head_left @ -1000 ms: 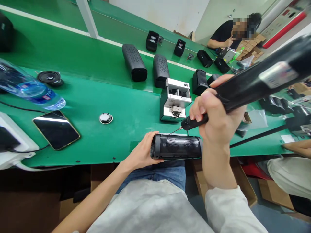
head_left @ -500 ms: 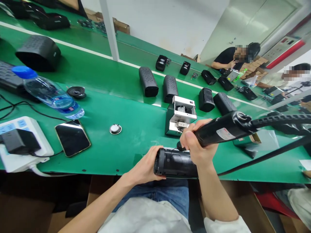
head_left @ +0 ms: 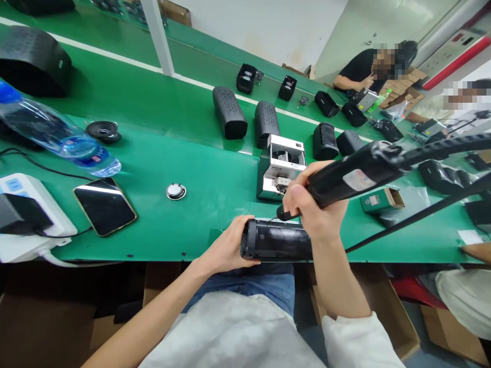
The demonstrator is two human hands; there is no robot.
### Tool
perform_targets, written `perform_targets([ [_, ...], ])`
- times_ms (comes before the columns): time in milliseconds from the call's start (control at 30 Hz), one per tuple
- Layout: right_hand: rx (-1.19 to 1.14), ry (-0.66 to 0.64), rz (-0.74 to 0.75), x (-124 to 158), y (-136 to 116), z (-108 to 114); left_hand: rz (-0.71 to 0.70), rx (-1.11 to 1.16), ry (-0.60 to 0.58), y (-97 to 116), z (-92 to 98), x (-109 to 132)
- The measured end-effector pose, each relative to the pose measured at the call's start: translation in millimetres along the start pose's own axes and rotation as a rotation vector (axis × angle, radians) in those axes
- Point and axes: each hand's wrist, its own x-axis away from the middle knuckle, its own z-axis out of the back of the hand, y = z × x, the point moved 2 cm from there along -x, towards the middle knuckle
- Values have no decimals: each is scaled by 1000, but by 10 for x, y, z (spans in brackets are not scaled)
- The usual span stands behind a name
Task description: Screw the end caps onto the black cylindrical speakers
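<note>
A black speaker housing [head_left: 280,239] with a perforated grille lies on its side at the front edge of the green table. My left hand [head_left: 230,245] grips its left end, thumb above and fingers below. My right hand [head_left: 318,204] is wrapped round a black electric screwdriver [head_left: 345,176] with a cable at its back end. The tool's thin tip points down-left at the housing's upper edge; whether it touches is too small to tell. Behind my right hand stands a silver and black screw feeder [head_left: 282,166]. A round silver part [head_left: 176,191] lies to the left.
On the left are a water bottle [head_left: 61,135], a phone [head_left: 105,206], a power strip [head_left: 34,214] and a coiled cable [head_left: 103,131]. Black speaker shells [head_left: 230,112] stand farther back. A green box [head_left: 381,200] is at the right. Other people sit at the back right.
The camera view has shifted, so most things appear higher and many on the left farther left. Both hands keep their holds on the housing and the screwdriver.
</note>
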Motion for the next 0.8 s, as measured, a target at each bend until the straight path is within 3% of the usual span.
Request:
perform_targets([
  [67,-37,38,50,-113,-156,87,-1,-13,-1,-2,-6,5],
  [167,18,251,240,-356,-334,257,-5,-29,-5,-12,-14,9],
  [267,182,389,339,-595,-279,365,-2,-32,-8,-22,-13,8],
  [500,302,395,255,-833,217,378,11,-29,-13,-9,-5,13],
  [800,293,394,178,-816,172,369,47,-22,-23,-12,6,18],
])
